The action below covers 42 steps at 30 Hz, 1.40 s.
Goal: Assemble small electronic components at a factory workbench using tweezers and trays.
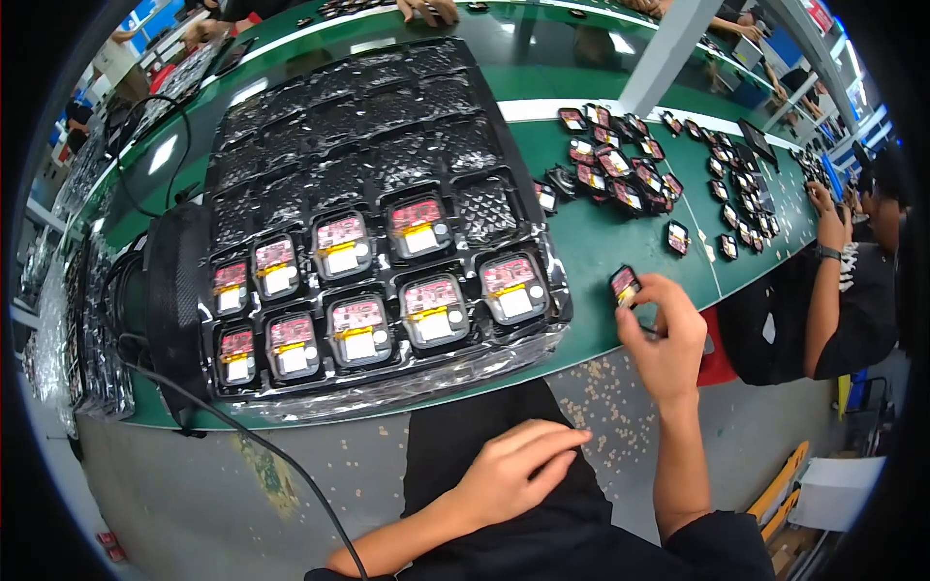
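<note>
Your right grip pinches a small black-framed rectangular module with a red face above the green worktop; left of that grip lies a black plastic compartment tray; below-left, your left grip is loosely outstretched

The right hand is raised, forearm nearly upright, thumb and index finger closed in a pinch. The left hand extends loosely over the lap, fingers pointing rightward.
</note>
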Motion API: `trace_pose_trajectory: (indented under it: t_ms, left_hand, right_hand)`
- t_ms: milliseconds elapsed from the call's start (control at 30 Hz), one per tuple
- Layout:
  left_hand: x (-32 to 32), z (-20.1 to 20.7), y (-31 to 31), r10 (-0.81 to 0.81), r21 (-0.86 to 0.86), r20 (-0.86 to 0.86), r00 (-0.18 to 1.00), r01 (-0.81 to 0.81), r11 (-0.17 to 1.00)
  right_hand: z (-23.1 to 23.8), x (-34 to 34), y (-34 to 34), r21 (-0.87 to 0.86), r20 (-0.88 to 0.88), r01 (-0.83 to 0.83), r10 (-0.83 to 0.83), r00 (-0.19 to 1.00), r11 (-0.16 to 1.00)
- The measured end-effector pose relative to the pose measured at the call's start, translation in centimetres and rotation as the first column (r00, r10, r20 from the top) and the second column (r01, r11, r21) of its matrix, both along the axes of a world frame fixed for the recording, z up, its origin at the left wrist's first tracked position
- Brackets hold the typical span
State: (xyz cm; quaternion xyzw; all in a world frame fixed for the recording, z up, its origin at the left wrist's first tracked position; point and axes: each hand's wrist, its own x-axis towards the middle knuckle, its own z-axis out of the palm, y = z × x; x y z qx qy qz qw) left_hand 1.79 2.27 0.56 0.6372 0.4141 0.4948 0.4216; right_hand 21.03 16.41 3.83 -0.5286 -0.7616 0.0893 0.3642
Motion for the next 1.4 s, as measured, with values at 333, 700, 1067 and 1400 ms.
trace_pose_trajectory:
  t_ms: [333,700,1067,1400]
  left_hand:
    - [-1.9,-0.4,-0.9,0.173,-0.372,0.781,0.6,0.225,0.9]
    - [-4.9,-1.7,-1.5,0.067,-0.228,0.968,0.241,0.741,0.631]
    - [-4.2,-0.7,-3.0,0.235,-0.315,0.945,0.229,0.441,0.84]
    - [-2.4,-0.3,-2.7,0.365,-0.427,0.801,0.475,0.024,0.904]
  right_hand:
    - [2.5,-1.4,-5.0,-0.14,-0.295,-0.714,0.66,0.691,0.686]
    - [4.3,-3.4,-4.6,-0.126,0.026,-0.865,0.873,0.487,0.486]
    - [3.7,-3.5,-5.5,-0.341,-0.276,-0.669,0.61,0.742,0.66]
    - [0.2,-3.9,-6.9,0.087,0.066,-0.563,0.56,0.826,0.822]
